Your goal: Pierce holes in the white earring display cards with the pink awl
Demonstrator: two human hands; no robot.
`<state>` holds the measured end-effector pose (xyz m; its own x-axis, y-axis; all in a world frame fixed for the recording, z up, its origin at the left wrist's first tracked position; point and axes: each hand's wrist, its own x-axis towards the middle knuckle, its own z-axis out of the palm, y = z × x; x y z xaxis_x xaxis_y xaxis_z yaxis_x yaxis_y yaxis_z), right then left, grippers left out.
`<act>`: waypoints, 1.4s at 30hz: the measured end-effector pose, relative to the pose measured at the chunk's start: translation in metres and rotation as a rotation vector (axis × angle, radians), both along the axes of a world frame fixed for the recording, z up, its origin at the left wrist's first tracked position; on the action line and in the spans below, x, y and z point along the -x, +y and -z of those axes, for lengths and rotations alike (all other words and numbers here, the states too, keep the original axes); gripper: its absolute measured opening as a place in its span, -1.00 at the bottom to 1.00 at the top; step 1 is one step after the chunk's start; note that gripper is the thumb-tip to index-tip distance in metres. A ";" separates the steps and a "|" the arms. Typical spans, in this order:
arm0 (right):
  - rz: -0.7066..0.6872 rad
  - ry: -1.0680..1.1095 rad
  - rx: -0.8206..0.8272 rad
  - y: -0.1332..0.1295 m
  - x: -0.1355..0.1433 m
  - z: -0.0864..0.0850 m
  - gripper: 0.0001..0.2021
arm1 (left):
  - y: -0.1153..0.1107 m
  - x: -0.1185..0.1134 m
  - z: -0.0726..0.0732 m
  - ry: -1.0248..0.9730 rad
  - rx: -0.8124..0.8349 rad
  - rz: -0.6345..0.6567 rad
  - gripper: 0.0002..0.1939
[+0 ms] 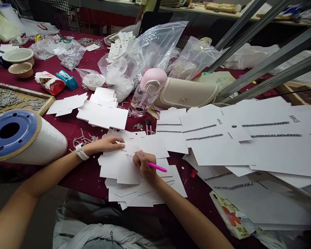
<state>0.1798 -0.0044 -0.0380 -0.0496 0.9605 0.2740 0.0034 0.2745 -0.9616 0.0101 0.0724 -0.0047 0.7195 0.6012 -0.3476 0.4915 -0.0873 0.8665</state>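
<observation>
My left hand [111, 143], with a white band on the wrist, has its thumb and bent fingers closed at the upper edge of a white card [126, 169] printed "MNG". Just to the right, my right hand [144, 162] grips a pink-handled tool [157, 167] like a pen. A thin metal tip sticks out beyond the fingers over the card's face; its exact kind cannot be made out. More white cards [119, 193] lie loosely stacked underneath. Beyond the hands, other cards [155, 141] overlap.
Right, white cards [217, 152] carry pairs of silver chains. A large thread spool [41, 138] stands left, by a wooden tray [48, 103] of chains. A pink-lidded bottle [147, 91], cream case [189, 93] and plastic bags [155, 48] stand behind. Metal bars [269, 65] slant across the right.
</observation>
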 end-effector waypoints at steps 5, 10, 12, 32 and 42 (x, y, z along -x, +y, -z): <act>0.085 0.241 0.097 -0.002 -0.005 -0.009 -0.49 | -0.001 0.000 0.006 0.095 -0.076 -0.035 -0.63; -0.045 0.209 0.209 -0.004 -0.006 -0.014 -0.50 | 0.002 0.001 0.009 0.026 -0.022 -0.139 -0.64; -0.162 0.157 0.262 -0.004 -0.004 -0.012 -0.50 | 0.005 0.004 0.009 -0.049 -0.005 -0.199 -0.65; 0.078 0.552 0.386 0.010 -0.005 -0.011 -0.55 | -0.036 -0.017 0.002 -0.385 0.382 -0.344 -0.64; 0.170 0.342 0.391 0.015 -0.001 -0.007 -0.53 | -0.029 -0.021 0.028 -0.307 0.470 -0.533 -0.69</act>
